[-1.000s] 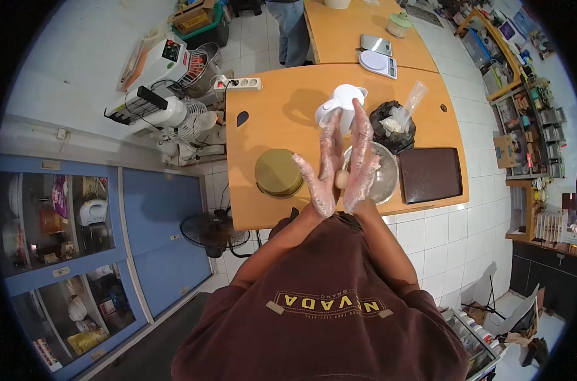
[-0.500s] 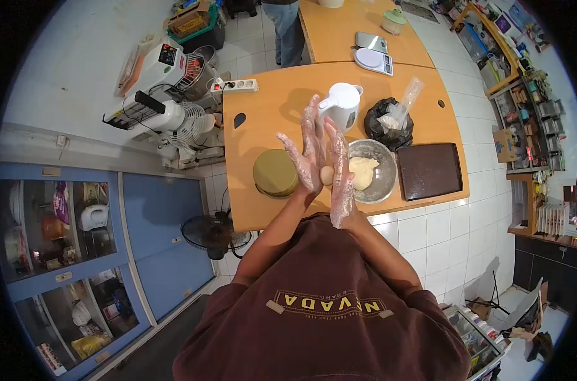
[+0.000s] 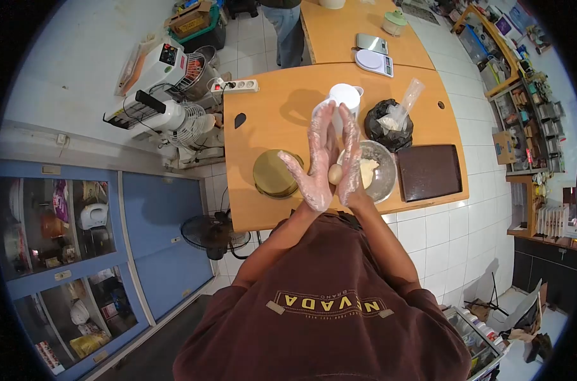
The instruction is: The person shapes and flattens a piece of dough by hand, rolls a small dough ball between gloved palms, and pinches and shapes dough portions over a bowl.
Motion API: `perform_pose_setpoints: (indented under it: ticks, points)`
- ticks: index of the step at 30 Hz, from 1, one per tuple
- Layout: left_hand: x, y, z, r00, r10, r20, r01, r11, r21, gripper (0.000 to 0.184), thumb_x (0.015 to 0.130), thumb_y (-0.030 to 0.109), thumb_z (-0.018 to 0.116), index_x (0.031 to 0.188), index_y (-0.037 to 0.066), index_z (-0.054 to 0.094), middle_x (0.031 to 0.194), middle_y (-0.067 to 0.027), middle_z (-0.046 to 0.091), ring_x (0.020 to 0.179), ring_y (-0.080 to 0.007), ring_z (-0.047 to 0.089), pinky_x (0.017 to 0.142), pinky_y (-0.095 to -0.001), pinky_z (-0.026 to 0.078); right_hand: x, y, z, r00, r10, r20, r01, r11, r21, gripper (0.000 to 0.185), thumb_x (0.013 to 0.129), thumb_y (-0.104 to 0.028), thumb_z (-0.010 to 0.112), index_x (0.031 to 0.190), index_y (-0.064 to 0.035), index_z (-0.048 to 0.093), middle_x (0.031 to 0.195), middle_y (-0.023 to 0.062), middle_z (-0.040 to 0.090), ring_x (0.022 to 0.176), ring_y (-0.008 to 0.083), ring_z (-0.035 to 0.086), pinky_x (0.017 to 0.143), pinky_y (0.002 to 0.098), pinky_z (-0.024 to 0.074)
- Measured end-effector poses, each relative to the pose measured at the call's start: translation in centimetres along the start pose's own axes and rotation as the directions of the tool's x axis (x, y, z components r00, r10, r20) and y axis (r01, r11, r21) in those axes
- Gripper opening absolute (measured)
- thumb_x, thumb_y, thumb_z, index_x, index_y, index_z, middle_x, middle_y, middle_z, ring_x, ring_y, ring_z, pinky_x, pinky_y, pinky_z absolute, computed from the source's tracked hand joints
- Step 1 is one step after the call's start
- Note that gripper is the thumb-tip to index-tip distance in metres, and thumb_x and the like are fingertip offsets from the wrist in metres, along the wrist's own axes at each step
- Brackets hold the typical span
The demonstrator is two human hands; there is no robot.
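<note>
Where our hands meet: palms upright and facing, we have a small dough ball (image 3: pixel 335 174) caught between them, near the heels, touching both.
Left hand: our left hand (image 3: pixel 317 178) is flat, fingers stretched long, thumb spread out to the side; whitish coating all over.
Right hand: our right hand (image 3: pixel 351 162) is also flat, fingers straight, same coating; we can't make out its thumb well.
Bowl: metal bowl (image 3: pixel 385 171) stands on the surface (image 3: pixel 257 133) beyond our right hand, which hides its left part; pale dough mass (image 3: pixel 367 170) inside.
Tray: dark rectangular tray (image 3: pixel 430 173), just right of the bowl.
Bags: black bag (image 3: pixel 396 141) behind the bowl, clear plastic bag (image 3: pixel 412 93) sticking up out of it.
Kettle: white kettle (image 3: pixel 346 94), upright, partly hidden behind our fingertips.
Container: round olive-gold container (image 3: pixel 272 174), left of our left hand, apart from it.
Scales: white scale (image 3: pixel 370 61) and grey scale (image 3: pixel 371 43), side by side toward the far end.
Power strip: white, on the far left edge; we see power strip (image 3: pixel 241 86) with a plug in.
Co-worker: person in jeans (image 3: pixel 287 32) standing by the farther table; upper body out of view.
Floor: black fan (image 3: pixel 215 233), left of the surface.
</note>
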State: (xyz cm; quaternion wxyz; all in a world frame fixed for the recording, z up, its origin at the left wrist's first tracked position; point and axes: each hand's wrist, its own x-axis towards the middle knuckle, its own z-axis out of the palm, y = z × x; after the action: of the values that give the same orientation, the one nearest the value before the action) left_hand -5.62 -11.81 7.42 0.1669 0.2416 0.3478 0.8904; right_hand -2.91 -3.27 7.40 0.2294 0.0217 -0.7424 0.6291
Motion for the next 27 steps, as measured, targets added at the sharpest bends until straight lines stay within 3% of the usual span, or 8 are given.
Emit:
perform_pose_setpoints:
  ticks: [6, 10, 12, 13, 16, 20, 24, 27]
  points:
    - [1.9, 0.2, -2.3, 0.994, 0.006, -0.109, 0.010, 0.990, 0.141, 0.115, 0.088, 0.092, 0.003, 0.167, 0.009, 0.011, 0.173, -0.0152, 0.012, 0.161, -0.0298, 0.006, 0.129, -0.0460, -0.001, -2.7, 0.2, 1.4, 0.994, 0.082, 0.077, -0.082, 0.997, -0.003, 0.096, 0.101, -0.077, 0.020, 0.165, -0.0060, 0.018, 0.170, 0.0155, 0.020, 0.159, 0.0331, 0.015, 0.128, 0.0494, 0.0130]
    - [1.2, -0.5, -2.6, 0.996, -0.078, -0.034, 0.084, 0.966, 0.243, 0.111, 0.090, 0.088, -0.002, 0.167, 0.009, 0.009, 0.175, -0.0098, 0.007, 0.161, -0.0249, -0.002, 0.128, -0.0458, -0.007, -2.5, -0.9, 2.5, 0.989, 0.145, 0.033, -0.147, 0.931, 0.333, 0.100, 0.098, -0.082, 0.017, 0.166, -0.0085, 0.017, 0.172, 0.0120, 0.017, 0.160, 0.0307, 0.011, 0.129, 0.0484, 0.0076]
    - [-0.9, -2.0, -2.7, 0.985, -0.168, -0.038, 0.172, 0.959, 0.225, 0.111, 0.090, 0.088, -0.004, 0.168, 0.010, 0.008, 0.175, -0.0089, 0.005, 0.162, -0.0248, -0.004, 0.128, -0.0459, -0.007, -1.8, -2.5, 2.2, 0.990, 0.143, -0.005, -0.131, 0.923, 0.363, 0.103, 0.096, -0.084, 0.016, 0.167, -0.0093, 0.016, 0.173, 0.0107, 0.015, 0.161, 0.0296, 0.009, 0.129, 0.0480, 0.0048]
    - [-1.5, -2.5, -2.4, 0.976, -0.213, -0.038, 0.216, 0.952, 0.215, 0.111, 0.089, 0.088, -0.004, 0.168, 0.010, 0.008, 0.175, -0.0084, 0.004, 0.162, -0.0248, -0.005, 0.128, -0.0459, -0.007, -1.3, -3.2, 1.6, 0.991, 0.134, -0.018, -0.122, 0.943, 0.310, 0.104, 0.095, -0.085, 0.015, 0.167, -0.0093, 0.015, 0.174, 0.0104, 0.014, 0.161, 0.0292, 0.008, 0.129, 0.0478, 0.0038]
    - [-1.5, -2.6, -1.2, 0.997, -0.070, 0.021, 0.066, 0.989, 0.130, 0.111, 0.089, 0.088, -0.006, 0.168, 0.010, 0.007, 0.175, -0.0091, 0.002, 0.161, -0.0249, -0.007, 0.128, -0.0464, -0.007, -1.2, -0.3, 1.1, 0.992, 0.114, -0.061, -0.097, 0.968, 0.231, 0.104, 0.096, -0.084, 0.013, 0.167, -0.0081, 0.012, 0.174, 0.0126, 0.013, 0.161, 0.0281, 0.007, 0.129, 0.0480, 0.0040]
    - [0.5, -1.0, -1.3, 0.996, -0.032, -0.078, 0.043, 0.989, 0.139, 0.115, 0.086, 0.093, 0.003, 0.168, 0.012, 0.005, 0.176, -0.0070, 0.000, 0.162, -0.0249, -0.003, 0.130, -0.0453, -0.001, -1.8, -0.7, 1.6, 0.997, 0.074, 0.033, -0.079, 0.980, 0.184, 0.100, 0.100, -0.079, 0.016, 0.166, -0.0038, 0.013, 0.173, 0.0176, 0.012, 0.161, 0.0332, 0.009, 0.129, 0.0490, 0.0065]
    - [-1.1, -1.9, -1.8, 0.946, -0.300, -0.122, 0.284, 0.950, -0.130, 0.112, 0.089, 0.092, 0.008, 0.168, 0.014, 0.007, 0.175, -0.0055, 0.005, 0.161, -0.0234, 0.005, 0.130, -0.0429, 0.002, -1.0, 2.6, 0.9, 0.994, -0.103, 0.044, 0.110, 0.976, -0.189, 0.099, 0.100, -0.077, 0.021, 0.166, -0.0035, 0.018, 0.173, 0.0188, 0.012, 0.160, 0.0379, 0.009, 0.127, 0.0560, 0.0022]
    - [-1.4, -2.0, -2.0, 0.916, -0.396, -0.062, 0.341, 0.851, -0.399, 0.105, 0.095, 0.086, 0.015, 0.167, 0.009, 0.017, 0.173, -0.0091, 0.020, 0.158, -0.0265, 0.022, 0.130, -0.0435, 0.015, -0.6, 3.0, 0.1, 0.997, -0.060, -0.048, 0.044, 0.960, -0.276, 0.083, 0.106, -0.065, 0.022, 0.165, -0.0067, 0.023, 0.172, 0.0183, 0.013, 0.160, 0.0400, 0.007, 0.122, 0.0662, -0.0052]
